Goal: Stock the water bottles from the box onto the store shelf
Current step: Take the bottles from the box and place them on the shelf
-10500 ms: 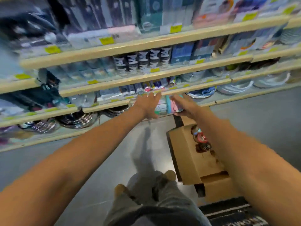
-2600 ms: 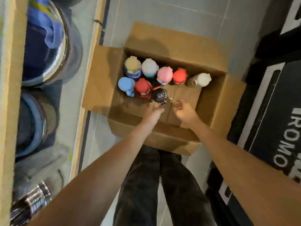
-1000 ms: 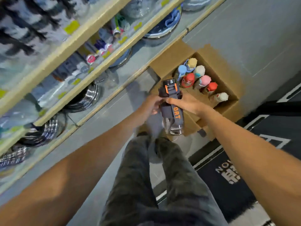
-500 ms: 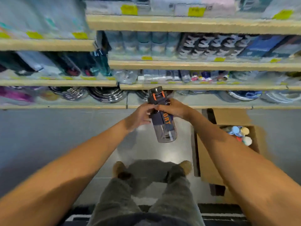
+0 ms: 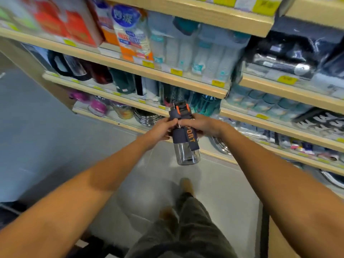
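Clear plastic water bottle with a dark blue band (image 5: 186,144) hangs upright, cap up. The left hand (image 5: 162,129) and right hand (image 5: 202,125) both grip its top. The wooden shelf (image 5: 128,97) is just ahead.

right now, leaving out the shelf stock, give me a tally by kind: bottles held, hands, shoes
bottle: 1, held at its top
hands: 2, left hand and right hand, both gripping it
shoes: 2
total: 5
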Action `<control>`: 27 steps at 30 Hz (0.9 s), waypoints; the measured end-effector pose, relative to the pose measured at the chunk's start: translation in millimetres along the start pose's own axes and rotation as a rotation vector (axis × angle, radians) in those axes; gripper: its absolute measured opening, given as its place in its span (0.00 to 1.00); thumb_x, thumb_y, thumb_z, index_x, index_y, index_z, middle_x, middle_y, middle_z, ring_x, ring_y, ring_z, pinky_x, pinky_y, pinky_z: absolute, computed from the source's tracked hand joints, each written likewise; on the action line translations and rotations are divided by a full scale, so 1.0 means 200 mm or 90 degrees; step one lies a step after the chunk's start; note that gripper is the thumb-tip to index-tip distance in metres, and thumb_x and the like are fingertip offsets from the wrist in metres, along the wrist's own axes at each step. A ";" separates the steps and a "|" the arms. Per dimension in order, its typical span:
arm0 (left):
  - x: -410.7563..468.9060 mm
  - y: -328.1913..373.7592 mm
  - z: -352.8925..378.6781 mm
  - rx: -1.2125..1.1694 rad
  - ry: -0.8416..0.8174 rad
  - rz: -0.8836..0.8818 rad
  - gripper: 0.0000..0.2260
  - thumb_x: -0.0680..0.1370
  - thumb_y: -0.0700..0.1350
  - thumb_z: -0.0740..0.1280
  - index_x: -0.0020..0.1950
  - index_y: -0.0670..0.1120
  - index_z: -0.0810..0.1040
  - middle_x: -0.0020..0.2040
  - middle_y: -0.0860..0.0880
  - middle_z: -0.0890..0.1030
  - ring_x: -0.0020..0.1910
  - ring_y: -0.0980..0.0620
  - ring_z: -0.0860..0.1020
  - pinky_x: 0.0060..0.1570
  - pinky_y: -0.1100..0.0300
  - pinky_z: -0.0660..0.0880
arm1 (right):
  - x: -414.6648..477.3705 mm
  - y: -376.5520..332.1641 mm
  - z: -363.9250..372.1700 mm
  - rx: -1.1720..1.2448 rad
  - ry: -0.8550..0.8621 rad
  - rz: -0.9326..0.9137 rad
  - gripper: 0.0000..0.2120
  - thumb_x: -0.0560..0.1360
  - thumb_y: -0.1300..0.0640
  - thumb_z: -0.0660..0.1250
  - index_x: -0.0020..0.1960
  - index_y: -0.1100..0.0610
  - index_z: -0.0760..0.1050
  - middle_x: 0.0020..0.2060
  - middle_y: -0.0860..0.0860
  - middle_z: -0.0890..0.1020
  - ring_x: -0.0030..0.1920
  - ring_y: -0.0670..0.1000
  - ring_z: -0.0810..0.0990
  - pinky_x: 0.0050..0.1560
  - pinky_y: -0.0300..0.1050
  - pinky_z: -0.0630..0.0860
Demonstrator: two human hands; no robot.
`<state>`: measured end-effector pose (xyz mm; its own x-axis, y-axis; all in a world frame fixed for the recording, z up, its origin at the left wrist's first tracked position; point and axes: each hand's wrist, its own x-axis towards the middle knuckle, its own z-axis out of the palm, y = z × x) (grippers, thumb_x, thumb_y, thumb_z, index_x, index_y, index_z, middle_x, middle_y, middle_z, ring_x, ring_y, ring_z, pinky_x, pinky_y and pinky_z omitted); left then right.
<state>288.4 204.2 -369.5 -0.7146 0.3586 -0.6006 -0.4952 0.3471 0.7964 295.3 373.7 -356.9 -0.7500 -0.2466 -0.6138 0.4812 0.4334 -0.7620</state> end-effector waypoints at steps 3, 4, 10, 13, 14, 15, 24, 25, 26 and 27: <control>0.01 0.02 -0.17 0.001 0.013 0.010 0.16 0.81 0.51 0.59 0.67 0.46 0.69 0.63 0.43 0.76 0.57 0.43 0.76 0.58 0.52 0.71 | 0.14 -0.12 0.04 -0.019 -0.009 -0.009 0.20 0.73 0.45 0.69 0.60 0.55 0.74 0.49 0.55 0.81 0.48 0.52 0.79 0.44 0.44 0.75; 0.03 0.04 -0.24 -0.002 0.016 0.013 0.16 0.81 0.51 0.59 0.67 0.46 0.70 0.63 0.43 0.76 0.56 0.44 0.76 0.56 0.53 0.71 | 0.19 -0.18 0.05 -0.028 -0.016 -0.005 0.25 0.71 0.43 0.70 0.62 0.56 0.73 0.51 0.56 0.81 0.49 0.53 0.79 0.46 0.45 0.75; 0.15 0.15 -0.63 0.004 0.045 0.037 0.18 0.81 0.50 0.60 0.68 0.44 0.70 0.61 0.43 0.77 0.55 0.46 0.77 0.47 0.57 0.73 | 0.51 -0.46 0.10 -0.016 -0.029 -0.010 0.22 0.74 0.43 0.68 0.62 0.53 0.72 0.52 0.53 0.81 0.52 0.51 0.78 0.51 0.47 0.75; 0.22 0.23 -0.83 0.010 0.047 0.047 0.15 0.81 0.48 0.60 0.66 0.42 0.71 0.59 0.43 0.78 0.48 0.49 0.78 0.42 0.63 0.76 | 0.68 -0.60 0.14 -0.005 -0.019 -0.009 0.30 0.67 0.37 0.70 0.62 0.54 0.73 0.55 0.57 0.81 0.54 0.54 0.79 0.59 0.54 0.75; 0.24 0.25 -0.90 0.009 0.047 0.049 0.16 0.81 0.47 0.60 0.66 0.41 0.71 0.57 0.44 0.78 0.44 0.52 0.77 0.37 0.68 0.76 | 0.74 -0.66 0.16 0.000 -0.021 -0.015 0.30 0.65 0.37 0.70 0.60 0.54 0.74 0.54 0.60 0.81 0.54 0.57 0.79 0.59 0.56 0.74; 0.25 0.27 -0.96 0.014 0.049 0.049 0.16 0.81 0.46 0.60 0.67 0.41 0.70 0.55 0.44 0.77 0.42 0.54 0.77 0.32 0.71 0.75 | 0.79 -0.70 0.18 0.013 -0.027 -0.024 0.29 0.64 0.37 0.70 0.57 0.54 0.75 0.52 0.61 0.81 0.52 0.59 0.79 0.58 0.56 0.73; 0.32 0.36 -1.43 0.061 0.043 0.061 0.17 0.81 0.49 0.60 0.65 0.42 0.72 0.56 0.45 0.78 0.50 0.49 0.78 0.47 0.60 0.74 | 1.01 -1.05 0.33 0.022 -0.006 -0.026 0.19 0.72 0.40 0.66 0.58 0.49 0.73 0.52 0.53 0.82 0.52 0.52 0.79 0.58 0.52 0.74; 0.31 0.38 -1.47 0.080 0.036 0.066 0.17 0.80 0.51 0.61 0.65 0.42 0.72 0.56 0.45 0.78 0.52 0.48 0.78 0.50 0.56 0.74 | 1.02 -1.09 0.34 0.018 -0.002 -0.025 0.21 0.72 0.39 0.66 0.59 0.50 0.73 0.53 0.54 0.82 0.53 0.53 0.79 0.59 0.52 0.74; 0.31 0.40 -1.53 0.100 0.024 0.072 0.17 0.80 0.52 0.60 0.64 0.43 0.72 0.55 0.46 0.78 0.50 0.49 0.77 0.50 0.56 0.73 | 1.01 -1.14 0.37 0.018 0.016 -0.023 0.22 0.72 0.38 0.66 0.59 0.51 0.74 0.54 0.54 0.82 0.53 0.53 0.79 0.59 0.52 0.74; 0.30 0.42 -1.57 0.117 0.011 0.082 0.17 0.81 0.52 0.60 0.63 0.43 0.73 0.52 0.47 0.78 0.45 0.52 0.77 0.46 0.59 0.72 | 1.00 -1.17 0.39 0.023 0.038 -0.019 0.23 0.71 0.38 0.65 0.59 0.52 0.74 0.53 0.54 0.82 0.53 0.53 0.79 0.59 0.53 0.74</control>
<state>49.6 -17.5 -316.0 -0.7750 0.3960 -0.4924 -0.3021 0.4522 0.8392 67.6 155.1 -317.9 -0.7893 -0.2059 -0.5784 0.4737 0.3951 -0.7871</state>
